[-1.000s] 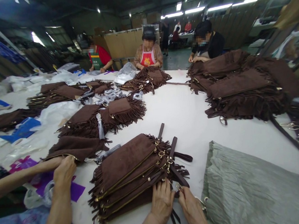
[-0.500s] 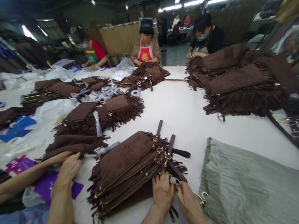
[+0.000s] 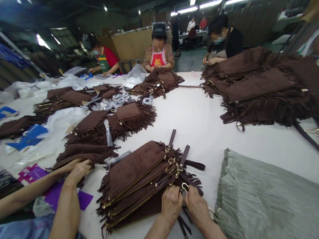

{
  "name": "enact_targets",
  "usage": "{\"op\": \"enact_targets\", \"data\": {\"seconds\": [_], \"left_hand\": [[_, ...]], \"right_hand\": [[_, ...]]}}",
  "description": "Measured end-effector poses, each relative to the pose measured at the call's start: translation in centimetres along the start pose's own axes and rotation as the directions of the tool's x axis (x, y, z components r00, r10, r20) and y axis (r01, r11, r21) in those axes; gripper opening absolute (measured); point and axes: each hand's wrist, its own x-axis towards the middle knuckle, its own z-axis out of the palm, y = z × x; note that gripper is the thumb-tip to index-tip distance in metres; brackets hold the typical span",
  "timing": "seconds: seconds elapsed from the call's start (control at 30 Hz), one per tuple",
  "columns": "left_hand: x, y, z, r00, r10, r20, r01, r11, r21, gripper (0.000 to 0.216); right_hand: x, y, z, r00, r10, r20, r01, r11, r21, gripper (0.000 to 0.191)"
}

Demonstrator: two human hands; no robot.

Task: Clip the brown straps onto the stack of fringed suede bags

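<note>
A stack of brown suede fringed bags (image 3: 136,177) with gold zips lies on the white table (image 3: 200,124) right in front of me. Dark brown straps (image 3: 184,155) with metal hardware stick out of its right end. My left hand (image 3: 171,204) presses on the near right corner of the stack, its fingers closed on the bag's edge. My right hand (image 3: 197,208) sits beside it and pinches a silver metal ring (image 3: 184,186) attached to a strap. The two hands touch at the ring.
A co-worker's two arms (image 3: 68,184) reach in from the left to another brown bag (image 3: 87,153). A grey-green pleated cloth (image 3: 268,195) covers the near right. More bag piles (image 3: 264,90) and plastic wrappers (image 3: 63,119) lie around; three people sit at the far side.
Both my hands have slid slightly up the stack, and the metal ring now stands raised between them. The co-worker's hands have closed in on the left bag.
</note>
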Motion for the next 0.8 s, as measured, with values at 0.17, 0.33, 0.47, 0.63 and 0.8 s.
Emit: {"op": "enact_targets", "data": {"seconds": [0.17, 0.33, 0.47, 0.63, 0.8], "left_hand": [[0.1, -0.2, 0.1, 1.000, 0.006, 0.011, -0.006, 1.000, -0.002, 0.021], [0.1, -0.6, 0.1, 0.997, 0.002, 0.079, -0.002, 1.000, -0.007, 0.021], [0.1, -0.7, 0.5, 0.992, -0.007, 0.124, 0.008, 1.000, -0.005, 0.022], [0.6, -0.7, 0.0, 0.987, -0.006, 0.163, 0.008, 1.000, -0.014, 0.022], [-0.7, -1.8, -3.4, 0.967, 0.198, 0.159, -0.177, 0.975, -0.136, 0.030]], "right_hand": [[0.3, -0.1, 0.9, 1.000, 0.007, 0.014, -0.008, 1.000, 0.016, 0.020], [0.0, -0.4, 0.9, 1.000, 0.016, 0.027, -0.017, 1.000, 0.021, 0.021], [-1.2, -1.0, 1.0, 0.998, 0.062, 0.032, -0.064, 0.996, 0.065, 0.021], [-1.8, -0.9, -0.3, 0.954, 0.181, 0.237, -0.242, 0.934, 0.261, 0.023], [2.4, 0.8, -4.2, 0.769, 0.238, 0.593, -0.605, 0.568, 0.557, 0.012]]}}
